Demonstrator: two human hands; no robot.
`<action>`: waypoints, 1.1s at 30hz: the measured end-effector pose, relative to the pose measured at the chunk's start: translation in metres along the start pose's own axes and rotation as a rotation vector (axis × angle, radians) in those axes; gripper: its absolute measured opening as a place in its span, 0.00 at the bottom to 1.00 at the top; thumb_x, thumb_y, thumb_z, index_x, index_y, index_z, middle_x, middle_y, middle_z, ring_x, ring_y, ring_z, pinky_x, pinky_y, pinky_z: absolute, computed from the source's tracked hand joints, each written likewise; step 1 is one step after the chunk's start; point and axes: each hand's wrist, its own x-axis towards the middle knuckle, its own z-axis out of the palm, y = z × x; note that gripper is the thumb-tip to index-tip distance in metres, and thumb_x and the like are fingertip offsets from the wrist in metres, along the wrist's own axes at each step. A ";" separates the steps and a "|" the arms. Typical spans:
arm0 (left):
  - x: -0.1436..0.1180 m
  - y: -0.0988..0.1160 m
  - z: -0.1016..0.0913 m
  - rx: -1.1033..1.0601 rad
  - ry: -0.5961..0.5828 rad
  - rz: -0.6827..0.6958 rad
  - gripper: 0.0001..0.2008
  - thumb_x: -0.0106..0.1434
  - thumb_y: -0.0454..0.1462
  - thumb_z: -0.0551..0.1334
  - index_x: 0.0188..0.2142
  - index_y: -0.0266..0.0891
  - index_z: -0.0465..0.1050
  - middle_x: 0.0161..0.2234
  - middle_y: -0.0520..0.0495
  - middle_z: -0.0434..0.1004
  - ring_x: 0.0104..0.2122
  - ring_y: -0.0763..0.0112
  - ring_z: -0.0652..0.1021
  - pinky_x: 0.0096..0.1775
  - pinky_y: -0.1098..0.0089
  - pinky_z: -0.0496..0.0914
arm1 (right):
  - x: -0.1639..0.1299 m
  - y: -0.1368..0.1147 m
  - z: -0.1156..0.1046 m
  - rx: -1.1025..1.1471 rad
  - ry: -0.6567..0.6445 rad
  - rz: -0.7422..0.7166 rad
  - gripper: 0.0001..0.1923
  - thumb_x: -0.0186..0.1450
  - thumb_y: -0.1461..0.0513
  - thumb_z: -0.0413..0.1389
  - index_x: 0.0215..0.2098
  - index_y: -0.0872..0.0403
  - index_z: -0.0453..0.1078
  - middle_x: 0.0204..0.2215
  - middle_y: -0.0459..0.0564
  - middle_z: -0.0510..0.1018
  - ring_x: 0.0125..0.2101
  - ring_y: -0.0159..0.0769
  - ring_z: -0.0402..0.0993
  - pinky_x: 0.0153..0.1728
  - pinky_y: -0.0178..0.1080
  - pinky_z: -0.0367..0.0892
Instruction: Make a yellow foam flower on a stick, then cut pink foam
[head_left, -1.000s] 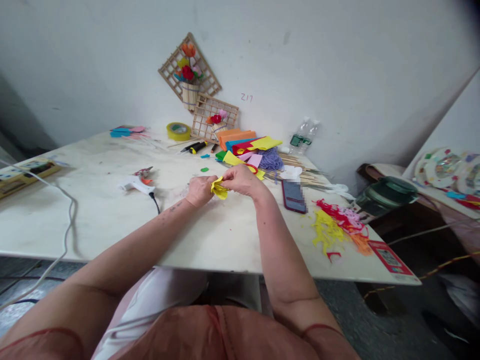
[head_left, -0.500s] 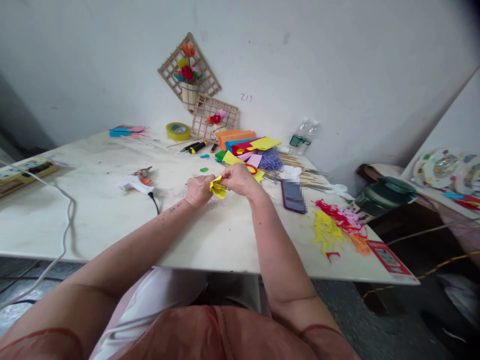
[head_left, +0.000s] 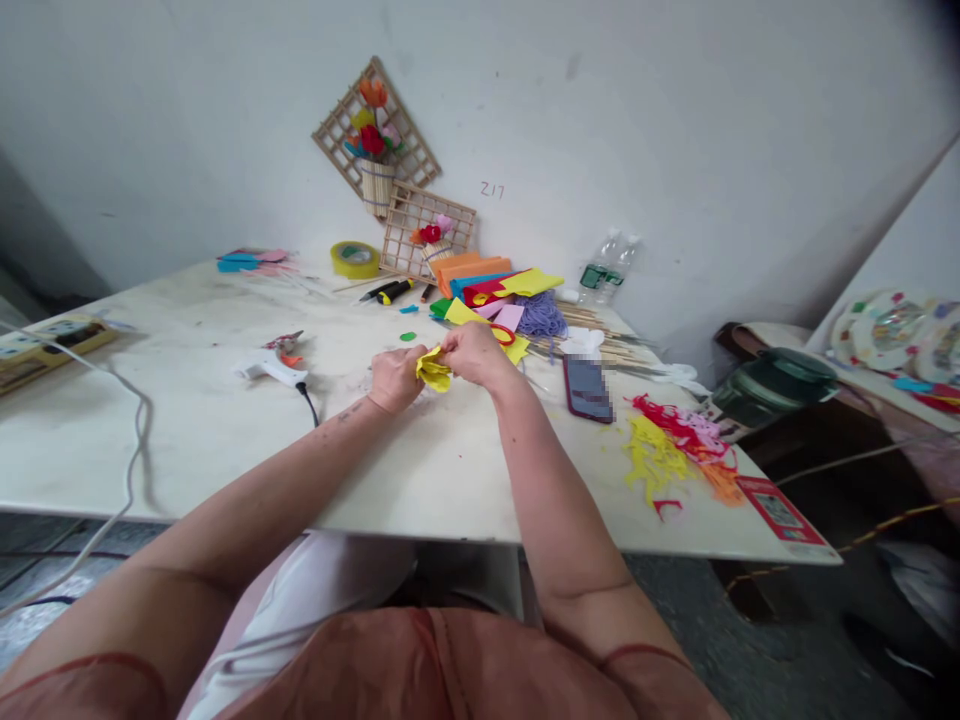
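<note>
"So, what did the head view show you holding?"

"A yellow crinkled piece (head_left: 433,372). It sat in front of me, over the middle of the desk (head_left: 420,490); I couldn't tell whether its lower edge touched the top."

"How did you have it?"

"My left grip (head_left: 395,380) was closed on its left side, fingers curled in. My right grip (head_left: 474,354) was nearly closed too, pinching its right edge, though the exact placing of those fingertips was hard to make out."

"And what lay to your left?"

"A white glue gun (head_left: 274,367), apart from my left grip, with its dark cord (head_left: 310,405) running down behind my forearm. Farther back stood a roll of yellow tape (head_left: 355,260), near two lattice panels (head_left: 405,205) with flowers against the wall."

"What about the right?"

"Just beyond my right grip lay a yellow sheet (head_left: 517,350), and behind that a bundle of purple yarn (head_left: 541,316). A phone (head_left: 589,388) rested farther right, then bright shreds (head_left: 656,455) in yellow, red, pink and orange."
</note>
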 end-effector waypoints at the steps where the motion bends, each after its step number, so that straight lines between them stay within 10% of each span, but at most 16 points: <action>1: 0.000 0.000 0.000 0.002 -0.004 -0.001 0.07 0.54 0.37 0.54 0.22 0.39 0.66 0.18 0.47 0.69 0.20 0.70 0.69 0.23 0.71 0.52 | 0.000 -0.001 0.001 -0.013 0.007 0.008 0.08 0.52 0.67 0.56 0.28 0.58 0.78 0.21 0.50 0.76 0.23 0.29 0.68 0.23 0.29 0.57; 16: 0.007 -0.006 0.004 -0.224 0.257 -0.123 0.08 0.54 0.38 0.56 0.22 0.37 0.69 0.20 0.46 0.71 0.23 0.69 0.72 0.26 0.72 0.60 | -0.005 0.006 -0.004 0.624 0.101 0.063 0.13 0.61 0.57 0.52 0.27 0.60 0.70 0.24 0.51 0.77 0.19 0.25 0.70 0.17 0.25 0.62; 33: 0.011 -0.025 0.026 -0.670 0.348 -0.231 0.07 0.52 0.39 0.60 0.25 0.37 0.71 0.22 0.48 0.74 0.25 0.70 0.73 0.28 0.72 0.65 | -0.002 -0.002 0.016 0.721 0.167 -0.046 0.05 0.57 0.64 0.53 0.28 0.58 0.69 0.25 0.46 0.76 0.20 0.23 0.69 0.20 0.25 0.65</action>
